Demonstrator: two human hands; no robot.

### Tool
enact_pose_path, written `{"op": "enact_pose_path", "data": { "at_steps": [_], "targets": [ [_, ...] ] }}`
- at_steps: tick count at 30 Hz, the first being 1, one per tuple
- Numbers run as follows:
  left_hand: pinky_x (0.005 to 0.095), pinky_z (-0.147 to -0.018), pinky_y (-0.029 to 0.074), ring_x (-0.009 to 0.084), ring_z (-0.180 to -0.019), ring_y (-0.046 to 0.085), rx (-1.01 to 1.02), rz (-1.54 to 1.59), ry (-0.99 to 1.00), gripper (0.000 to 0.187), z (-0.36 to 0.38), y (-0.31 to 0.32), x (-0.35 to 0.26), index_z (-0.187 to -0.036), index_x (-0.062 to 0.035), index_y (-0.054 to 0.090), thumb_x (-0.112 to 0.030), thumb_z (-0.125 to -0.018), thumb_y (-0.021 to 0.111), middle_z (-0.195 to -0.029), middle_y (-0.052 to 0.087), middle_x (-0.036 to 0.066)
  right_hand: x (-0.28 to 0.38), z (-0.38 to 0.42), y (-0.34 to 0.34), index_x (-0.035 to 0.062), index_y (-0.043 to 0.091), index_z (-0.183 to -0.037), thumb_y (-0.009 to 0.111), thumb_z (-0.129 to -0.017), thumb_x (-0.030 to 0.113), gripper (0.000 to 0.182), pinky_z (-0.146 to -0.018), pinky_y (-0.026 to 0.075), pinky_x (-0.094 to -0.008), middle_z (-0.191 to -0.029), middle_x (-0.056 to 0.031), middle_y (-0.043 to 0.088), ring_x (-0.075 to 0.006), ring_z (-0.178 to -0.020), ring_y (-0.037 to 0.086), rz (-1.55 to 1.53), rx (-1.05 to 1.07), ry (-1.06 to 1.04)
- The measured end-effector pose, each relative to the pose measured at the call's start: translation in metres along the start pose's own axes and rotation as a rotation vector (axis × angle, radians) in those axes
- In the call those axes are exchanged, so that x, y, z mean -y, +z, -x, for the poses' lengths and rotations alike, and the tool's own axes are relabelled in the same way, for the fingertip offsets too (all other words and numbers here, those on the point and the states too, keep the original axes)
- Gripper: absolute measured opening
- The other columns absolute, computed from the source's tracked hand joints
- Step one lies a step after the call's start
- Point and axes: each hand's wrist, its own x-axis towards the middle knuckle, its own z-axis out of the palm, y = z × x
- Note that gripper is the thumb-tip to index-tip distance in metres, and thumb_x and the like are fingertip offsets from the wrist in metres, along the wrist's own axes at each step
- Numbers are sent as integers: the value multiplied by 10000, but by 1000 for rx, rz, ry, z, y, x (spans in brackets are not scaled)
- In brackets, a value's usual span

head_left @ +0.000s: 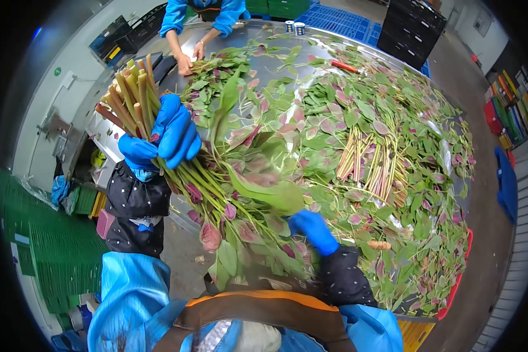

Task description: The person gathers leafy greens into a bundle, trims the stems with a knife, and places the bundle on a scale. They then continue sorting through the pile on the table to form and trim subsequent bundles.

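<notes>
My left hand [173, 135], in a blue glove, is wrapped round a thick bunch of amaranth greens [217, 190]. The cut stem ends [134, 94] point up and to the left, while the green and purple leaves hang down to the right, in front of my body. Beside the lower right leaves is my right hand [314, 232], also blue-gloved. It is smeared by motion, so its fingers do not show clearly. Under and beyond it, loose amaranth [334, 105] covers much of the metal table, with a pile of bare-looking stems [375, 164] in the middle.
Across the metal table [196, 40], a co-worker's hands [190, 58] are at another bunch of greens. A red-handled tool [344, 66], two small cans [299, 28] and a roll of twine [379, 245] lie around the leaves. Black crates [410, 32] stand behind; green crates [58, 246] at left.
</notes>
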Motion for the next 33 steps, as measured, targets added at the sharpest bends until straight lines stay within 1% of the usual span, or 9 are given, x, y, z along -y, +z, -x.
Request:
{"op": "enact_pose_path", "data": {
  "at_steps": [4, 6, 10, 13, 18, 21, 25, 30, 33],
  "targets": [
    [392, -737, 429, 291, -750, 544, -201, -110, 58, 344, 19, 2, -14, -842, -50, 484, -129, -545, 637, -771, 534, 109, 32, 14, -83, 34, 531, -1195, 499, -912, 166, 314, -550, 462, -238, -720, -55, 598, -105, -616, 574, -64, -453, -21],
    [404, -789, 424, 292, -830, 558, -287, -403, -146, 523, 17, 15, -14, -1059, 3, 511, -139, -573, 645, -931, 577, 140, 84, 27, -95, 106, 577, -1130, 543, -881, 130, 252, -500, 442, -272, -590, -52, 578, -125, -522, 570, 564, -611, -137],
    [377, -710, 478, 231, -804, 621, 47, -1232, -371, 525, -1, 15, 45, -1086, -49, 583, -235, -611, 707, -902, 621, 170, 158, 26, -61, 100, 651, -966, 598, -825, 129, 153, -534, 473, -293, -661, -107, 626, -201, -587, 638, 1110, -109, -330],
    [348, -835, 463, 261, -975, 578, 4, -989, -603, 633, -15, 36, 107, -1153, 24, 498, -223, -623, 740, -1178, 527, 204, 163, 11, -20, 13, 636, -943, 599, -808, 59, 147, -564, 489, -275, -709, -105, 649, -178, -626, 646, 723, -78, -283],
    [294, -728, 513, 143, -879, 598, -324, -270, -516, 507, -14, 38, 183, -1094, 2, 559, 64, -600, 660, -983, 642, 57, 136, -9, -19, -34, 545, -1121, 557, -817, -14, 305, -684, 500, -258, -889, -72, 626, -130, -779, 598, 289, -219, -173],
    [294, -675, 511, 148, -843, 601, -389, -313, -330, 536, -13, 35, 204, -1114, 3, 536, 50, -591, 646, -940, 634, 63, 124, -8, -31, 40, 315, -1331, 696, -745, 158, 709, -810, 487, -334, -1228, -154, 459, -218, -1027, 545, 141, -128, -427],
    [313, -672, 506, 160, -835, 600, -292, -400, -444, 525, -19, 45, 214, -1120, -7, 529, -32, -611, 656, -932, 626, 91, 106, -30, 8, 41, 371, -1296, 663, -778, 181, 611, -871, 454, -368, -1199, -166, 477, -275, -1057, 526, -59, -266, -819],
    [355, -723, 501, 193, -803, 613, -117, -963, -1, 497, -11, 50, 214, -1079, -27, 552, -93, -609, 699, -949, 632, 93, 105, -29, 12, 0, 476, -1183, 617, -818, 183, 432, -958, 392, -370, -1199, -164, 507, -252, -1127, 493, 66, -214, -531],
    [392, -621, 471, 325, -711, 589, -143, -1261, -293, 303, -21, 61, 164, -847, -46, 602, -242, -628, 676, -842, 611, 198, 129, 2, -23, 41, 282, -1361, 631, -808, 284, 698, -1007, 326, -390, -1362, -147, 347, -273, -1201, 425, 240, -140, -621]
  ]
}}
